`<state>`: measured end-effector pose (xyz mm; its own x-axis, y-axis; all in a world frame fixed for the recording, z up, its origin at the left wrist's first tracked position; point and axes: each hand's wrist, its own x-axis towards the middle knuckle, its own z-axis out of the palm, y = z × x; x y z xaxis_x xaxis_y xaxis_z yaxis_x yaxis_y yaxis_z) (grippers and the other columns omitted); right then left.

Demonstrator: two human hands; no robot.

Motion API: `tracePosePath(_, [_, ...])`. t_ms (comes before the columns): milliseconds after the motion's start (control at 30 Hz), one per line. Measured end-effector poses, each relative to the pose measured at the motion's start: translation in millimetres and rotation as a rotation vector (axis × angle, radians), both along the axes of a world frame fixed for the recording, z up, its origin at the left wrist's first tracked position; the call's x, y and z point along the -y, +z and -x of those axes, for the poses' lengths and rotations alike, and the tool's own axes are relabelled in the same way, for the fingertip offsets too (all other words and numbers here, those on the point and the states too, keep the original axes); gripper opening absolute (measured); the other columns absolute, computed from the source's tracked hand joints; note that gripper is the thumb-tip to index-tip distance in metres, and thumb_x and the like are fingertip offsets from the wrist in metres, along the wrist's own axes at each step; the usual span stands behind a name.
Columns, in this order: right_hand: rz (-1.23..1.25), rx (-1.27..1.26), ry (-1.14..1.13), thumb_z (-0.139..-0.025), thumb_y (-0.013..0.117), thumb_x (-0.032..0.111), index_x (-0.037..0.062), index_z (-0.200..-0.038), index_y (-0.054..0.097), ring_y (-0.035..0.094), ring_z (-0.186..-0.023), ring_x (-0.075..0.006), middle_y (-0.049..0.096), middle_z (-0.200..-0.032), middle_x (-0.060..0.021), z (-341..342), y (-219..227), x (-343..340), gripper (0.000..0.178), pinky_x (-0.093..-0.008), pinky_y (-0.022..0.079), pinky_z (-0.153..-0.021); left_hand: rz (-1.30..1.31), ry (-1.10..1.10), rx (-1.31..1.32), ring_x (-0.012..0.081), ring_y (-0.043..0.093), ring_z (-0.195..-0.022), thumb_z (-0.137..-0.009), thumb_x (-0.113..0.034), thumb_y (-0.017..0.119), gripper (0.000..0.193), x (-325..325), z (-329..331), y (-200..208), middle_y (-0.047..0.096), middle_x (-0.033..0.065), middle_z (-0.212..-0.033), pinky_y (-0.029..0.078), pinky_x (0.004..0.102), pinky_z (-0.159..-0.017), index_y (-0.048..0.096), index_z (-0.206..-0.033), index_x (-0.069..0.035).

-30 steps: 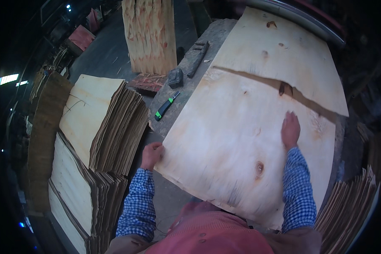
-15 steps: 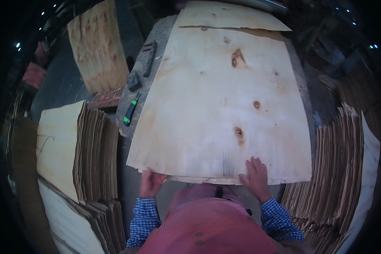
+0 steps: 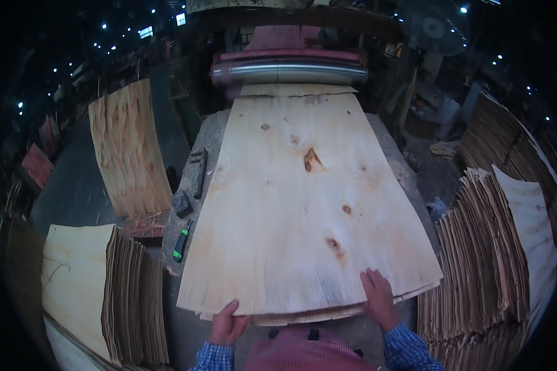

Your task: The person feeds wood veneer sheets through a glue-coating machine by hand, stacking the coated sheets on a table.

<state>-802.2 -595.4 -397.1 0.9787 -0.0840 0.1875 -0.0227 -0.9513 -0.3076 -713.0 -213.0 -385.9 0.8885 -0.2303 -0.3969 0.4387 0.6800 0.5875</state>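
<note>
A large pale wood veneer sheet [image 3: 284, 216] with dark knots lies over the table in front of me, on top of further sheets whose edges show at the near side. My left hand [image 3: 228, 324] is closed on the sheet's near edge, left of the middle, thumb on top and fingers beneath. Towards the right of the same edge, my right hand [image 3: 379, 302] rests with its fingers stretched out on the sheet's top face. Beyond the far edge, another veneer piece [image 3: 297, 90] lies before a shiny metal roller [image 3: 291, 72].
A green and black utility knife [image 3: 181, 242], a dark block [image 3: 181, 204] and a long dark bar [image 3: 195, 173] lie on the table's left margin. Veneer stacks flank me on the left [image 3: 136, 303] and right [image 3: 476, 260]. A veneer panel [image 3: 130, 148] stands further left.
My view has tilted up, bringing the roller into sight. The sheet has slid slightly away from me relative to the knife. My left thumb now lies on top of the sheet's edge.
</note>
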Motion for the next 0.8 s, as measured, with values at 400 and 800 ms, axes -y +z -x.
tracePosePath(400, [-0.069,0.191,0.053,-0.066,0.052,-0.002,0.0025,-0.138,0.049,0.044,-0.130,-0.0427,0.049,-0.140,-0.0205,-88,61,44,0.072,-0.0556,0.034,-0.106,0.386,0.004,0.173,0.0337,0.051,-0.129,-0.099,-0.023,0.052,0.051,35,-66,61,0.049,0.0189,-0.142,0.043,0.0521,-0.106,0.037,-0.144,-0.004])
tracePosePath(800, [0.018,0.305,0.106,-0.072,0.049,-0.009,0.0049,-0.139,0.049,0.045,-0.131,-0.0387,0.051,-0.140,-0.0191,-359,-31,121,0.069,-0.0488,0.034,-0.110,-0.251,0.356,-0.449,0.0263,0.071,-0.092,-0.104,-0.027,0.043,0.031,-2,56,-39,0.071,0.0145,-0.099,0.058,0.0332,-0.073,0.062,-0.097,-0.003])
